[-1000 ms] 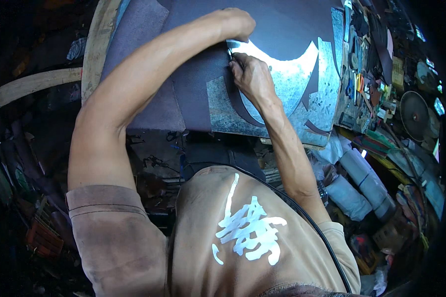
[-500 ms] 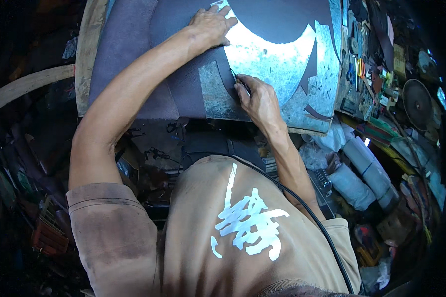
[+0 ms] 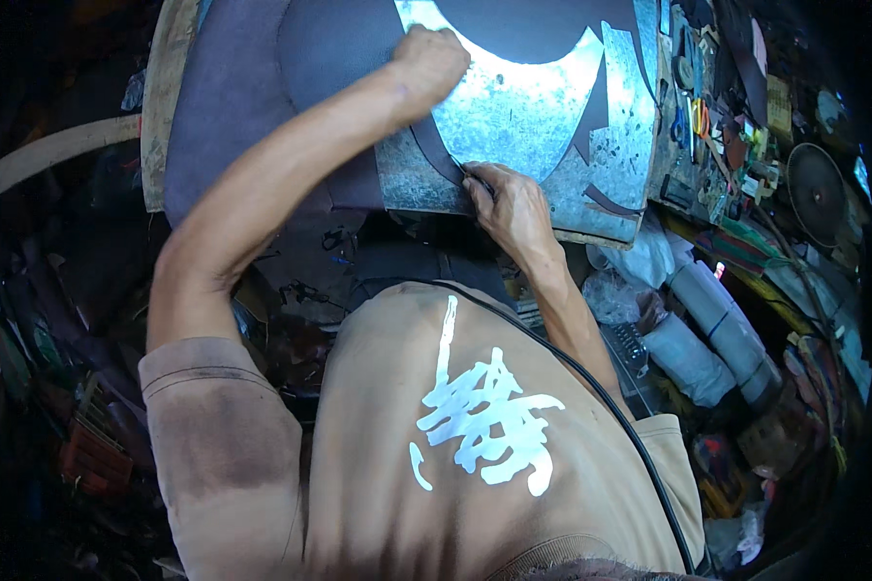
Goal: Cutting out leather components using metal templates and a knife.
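A shiny, speckled metal sheet [image 3: 513, 107] with a curved outline lies on the bench, bordered by dark brown leather [image 3: 329, 58]. My left hand [image 3: 432, 64] is closed, knuckles up, at the sheet's left edge by the leather. Its fingertips are tucked under, so I cannot make out what they grip. Between finger and thumb, my right hand [image 3: 512, 205] pinches a thin, dark, pointed tool [image 3: 465, 170], perhaps a knife. Its tip meets the sheet's lower left edge, beside a narrow dark leather strip [image 3: 436, 147].
Leather offcuts [image 3: 610, 202] lie at the bench's right side. Scissors [image 3: 700, 118] and other hand tools crowd the area beyond. Wrapped rolls [image 3: 688, 360] stand below on the right. A black cable [image 3: 591, 392] runs across my shirt.
My left hand has gone from flat, spread fingers to a closed hand, shifting nearer and right. The right hand's tool has moved toward me along the sheet's edge. The view has shifted slightly.
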The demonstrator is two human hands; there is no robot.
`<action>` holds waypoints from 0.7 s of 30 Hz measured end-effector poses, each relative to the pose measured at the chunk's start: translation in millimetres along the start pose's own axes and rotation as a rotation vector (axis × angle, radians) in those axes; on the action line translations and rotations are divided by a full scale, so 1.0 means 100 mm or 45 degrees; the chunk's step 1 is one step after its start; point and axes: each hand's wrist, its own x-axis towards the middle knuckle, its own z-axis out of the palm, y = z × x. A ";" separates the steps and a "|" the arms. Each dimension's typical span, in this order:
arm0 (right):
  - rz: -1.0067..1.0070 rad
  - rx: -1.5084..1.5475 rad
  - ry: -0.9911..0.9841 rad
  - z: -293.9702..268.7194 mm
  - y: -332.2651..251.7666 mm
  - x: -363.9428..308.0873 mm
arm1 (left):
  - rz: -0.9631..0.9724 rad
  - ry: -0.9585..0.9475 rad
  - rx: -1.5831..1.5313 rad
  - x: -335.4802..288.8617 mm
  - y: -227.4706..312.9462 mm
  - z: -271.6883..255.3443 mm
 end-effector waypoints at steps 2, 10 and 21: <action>-0.018 0.003 0.015 0.01 0.03 0.01 | -0.007 -0.223 -0.131 -0.03 0.36 -0.15; -0.114 -0.013 0.033 0.01 0.19 -0.06 | -0.341 -0.351 -0.146 -0.13 0.75 -0.22; -0.194 -0.118 -0.172 -0.32 0.60 -0.22 | -0.421 -0.421 -0.241 -0.17 0.80 -0.18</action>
